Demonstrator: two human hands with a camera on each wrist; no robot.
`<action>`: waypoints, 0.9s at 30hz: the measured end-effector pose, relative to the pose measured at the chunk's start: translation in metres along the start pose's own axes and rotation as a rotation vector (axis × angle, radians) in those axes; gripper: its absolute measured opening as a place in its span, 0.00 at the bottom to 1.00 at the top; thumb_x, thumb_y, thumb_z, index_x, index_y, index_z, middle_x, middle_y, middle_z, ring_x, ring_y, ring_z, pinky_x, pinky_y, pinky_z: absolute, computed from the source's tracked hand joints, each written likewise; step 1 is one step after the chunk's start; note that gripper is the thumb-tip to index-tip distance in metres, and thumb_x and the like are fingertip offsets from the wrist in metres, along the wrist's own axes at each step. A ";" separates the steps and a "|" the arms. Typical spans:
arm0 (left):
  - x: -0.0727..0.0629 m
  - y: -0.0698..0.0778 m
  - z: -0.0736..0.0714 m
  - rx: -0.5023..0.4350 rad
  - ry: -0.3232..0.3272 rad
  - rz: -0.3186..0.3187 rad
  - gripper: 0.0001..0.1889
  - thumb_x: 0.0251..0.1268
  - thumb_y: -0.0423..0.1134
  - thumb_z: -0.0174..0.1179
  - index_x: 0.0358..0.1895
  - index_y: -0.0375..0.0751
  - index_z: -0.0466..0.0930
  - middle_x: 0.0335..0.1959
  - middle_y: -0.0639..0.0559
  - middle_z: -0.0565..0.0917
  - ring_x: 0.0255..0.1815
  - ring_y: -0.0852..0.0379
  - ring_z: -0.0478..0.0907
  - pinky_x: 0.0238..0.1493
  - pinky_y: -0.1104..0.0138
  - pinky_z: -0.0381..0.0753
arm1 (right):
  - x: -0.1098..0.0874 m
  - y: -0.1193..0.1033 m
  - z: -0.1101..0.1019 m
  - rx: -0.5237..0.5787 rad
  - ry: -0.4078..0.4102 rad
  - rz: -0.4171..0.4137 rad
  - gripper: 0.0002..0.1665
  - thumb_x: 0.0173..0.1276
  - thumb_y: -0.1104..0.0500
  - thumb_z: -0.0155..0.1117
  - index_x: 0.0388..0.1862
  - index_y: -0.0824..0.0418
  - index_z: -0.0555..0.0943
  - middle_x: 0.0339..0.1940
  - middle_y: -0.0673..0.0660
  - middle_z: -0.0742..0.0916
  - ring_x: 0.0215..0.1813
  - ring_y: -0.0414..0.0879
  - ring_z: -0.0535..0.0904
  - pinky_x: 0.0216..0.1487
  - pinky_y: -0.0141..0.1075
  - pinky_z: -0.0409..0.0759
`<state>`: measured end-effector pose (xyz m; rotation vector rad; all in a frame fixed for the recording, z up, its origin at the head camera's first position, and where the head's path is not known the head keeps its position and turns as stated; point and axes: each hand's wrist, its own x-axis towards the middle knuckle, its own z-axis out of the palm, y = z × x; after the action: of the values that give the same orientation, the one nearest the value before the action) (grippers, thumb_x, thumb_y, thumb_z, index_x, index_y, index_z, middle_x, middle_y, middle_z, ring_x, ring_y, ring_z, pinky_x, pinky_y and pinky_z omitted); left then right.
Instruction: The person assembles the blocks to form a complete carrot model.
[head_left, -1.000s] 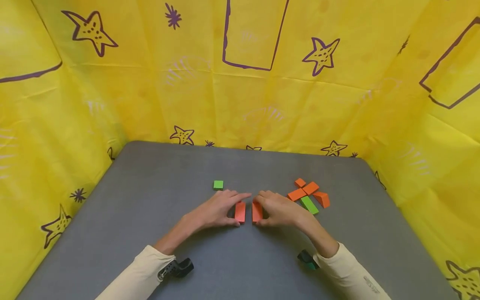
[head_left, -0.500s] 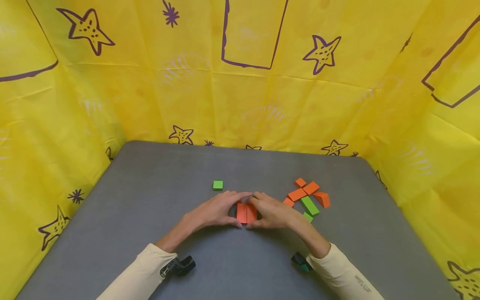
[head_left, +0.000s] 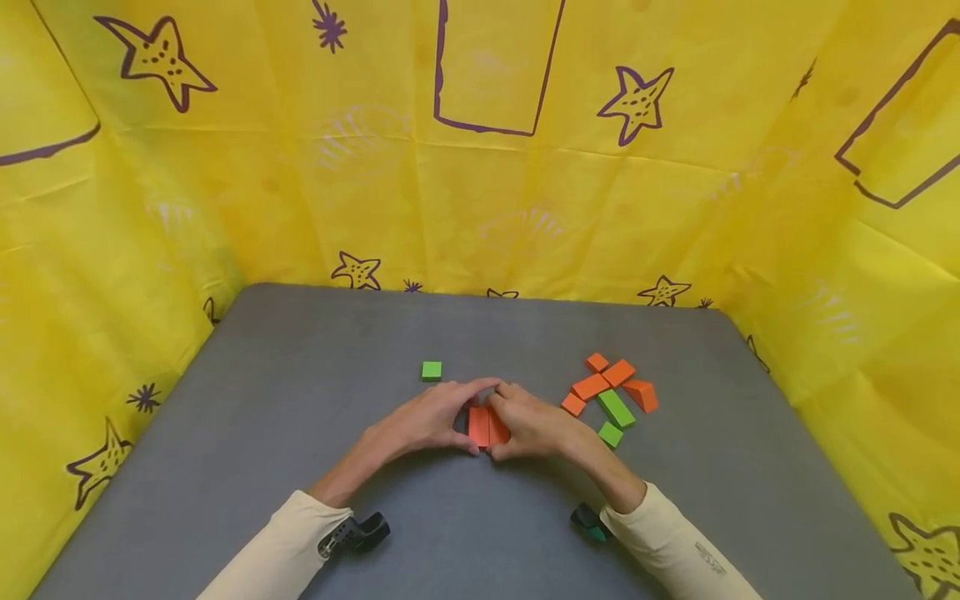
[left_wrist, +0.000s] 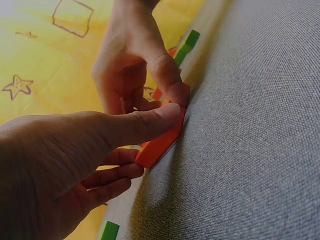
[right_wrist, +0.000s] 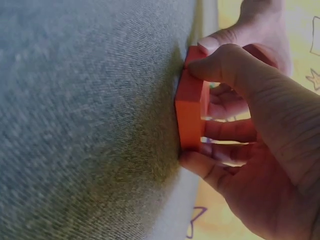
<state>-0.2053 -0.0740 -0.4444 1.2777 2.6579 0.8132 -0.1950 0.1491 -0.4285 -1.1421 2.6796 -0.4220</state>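
Two orange blocks lie side by side on the grey table, their long faces meeting. My left hand [head_left: 426,421] grips the left orange block [head_left: 478,427], thumb at its near end and index finger curving round its far end. Around the right orange block [head_left: 498,429], my right hand [head_left: 536,423] has its thumb at the near end and its fingers at the far end. In the left wrist view the left thumb presses the left block [left_wrist: 157,149]. The right wrist view shows the right block [right_wrist: 189,125] flat on the cloth between right thumb and fingers.
A green block [head_left: 432,371] sits alone beyond the left hand. Right of the hands lie several orange blocks [head_left: 591,386], an orange wedge-like block [head_left: 641,395], a long green block [head_left: 617,409] and a small green block [head_left: 611,434]. Yellow patterned cloth [head_left: 480,192] walls the table.
The two orange blocks stood apart a second ago and have come together as my right hand moved left with its block. Small blocks at right are now uncovered.
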 end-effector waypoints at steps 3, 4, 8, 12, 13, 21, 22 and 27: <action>0.000 0.000 0.000 0.001 0.003 0.007 0.53 0.50 0.46 0.84 0.80 0.45 0.64 0.53 0.50 0.86 0.48 0.54 0.81 0.56 0.58 0.83 | -0.001 0.000 0.002 -0.011 0.002 -0.001 0.32 0.58 0.55 0.78 0.58 0.66 0.78 0.48 0.56 0.78 0.47 0.46 0.72 0.42 0.30 0.73; 0.000 0.000 0.000 0.002 0.003 0.007 0.53 0.50 0.46 0.84 0.80 0.45 0.64 0.52 0.50 0.86 0.47 0.54 0.81 0.56 0.58 0.83 | -0.001 0.000 0.002 -0.013 0.004 -0.001 0.32 0.58 0.55 0.78 0.58 0.66 0.78 0.48 0.56 0.78 0.47 0.46 0.72 0.42 0.30 0.73; 0.001 0.000 -0.002 0.004 0.003 0.001 0.54 0.48 0.47 0.84 0.80 0.45 0.64 0.47 0.51 0.86 0.45 0.55 0.80 0.54 0.60 0.83 | 0.000 -0.001 0.002 -0.014 0.004 0.003 0.31 0.60 0.54 0.77 0.58 0.66 0.78 0.48 0.55 0.77 0.47 0.45 0.71 0.41 0.29 0.73; 0.001 0.000 -0.003 0.001 0.003 0.009 0.54 0.47 0.46 0.85 0.79 0.43 0.65 0.44 0.51 0.86 0.43 0.56 0.80 0.52 0.61 0.83 | 0.000 -0.002 0.003 -0.014 0.000 0.007 0.32 0.61 0.53 0.76 0.60 0.65 0.78 0.49 0.54 0.77 0.48 0.44 0.71 0.42 0.29 0.73; 0.001 0.000 -0.004 0.000 0.003 0.012 0.54 0.47 0.46 0.85 0.79 0.42 0.65 0.44 0.50 0.86 0.43 0.56 0.80 0.52 0.61 0.83 | 0.001 -0.002 0.002 -0.013 -0.002 0.009 0.32 0.61 0.53 0.76 0.60 0.65 0.78 0.49 0.54 0.77 0.48 0.44 0.71 0.42 0.29 0.73; 0.001 0.000 -0.005 0.000 -0.013 0.002 0.53 0.49 0.47 0.84 0.80 0.43 0.64 0.50 0.50 0.86 0.48 0.55 0.80 0.56 0.57 0.83 | 0.000 -0.002 -0.001 0.029 -0.009 0.031 0.32 0.63 0.52 0.77 0.61 0.66 0.78 0.49 0.55 0.78 0.46 0.45 0.71 0.41 0.31 0.73; 0.001 0.000 -0.005 0.004 -0.020 0.000 0.53 0.49 0.47 0.84 0.80 0.42 0.64 0.51 0.50 0.85 0.49 0.54 0.80 0.57 0.57 0.83 | -0.001 -0.001 -0.002 0.040 -0.016 0.036 0.32 0.64 0.50 0.77 0.61 0.65 0.78 0.49 0.55 0.78 0.46 0.45 0.71 0.42 0.31 0.73; 0.000 0.002 -0.009 0.040 -0.057 0.002 0.55 0.49 0.52 0.83 0.80 0.42 0.63 0.55 0.49 0.83 0.54 0.53 0.78 0.60 0.56 0.81 | -0.009 0.003 -0.011 0.095 -0.046 0.082 0.42 0.64 0.42 0.78 0.68 0.64 0.76 0.51 0.55 0.79 0.47 0.43 0.72 0.46 0.33 0.75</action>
<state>-0.2063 -0.0771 -0.4363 1.2931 2.6419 0.7158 -0.1941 0.1600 -0.4182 -0.9998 2.6258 -0.4972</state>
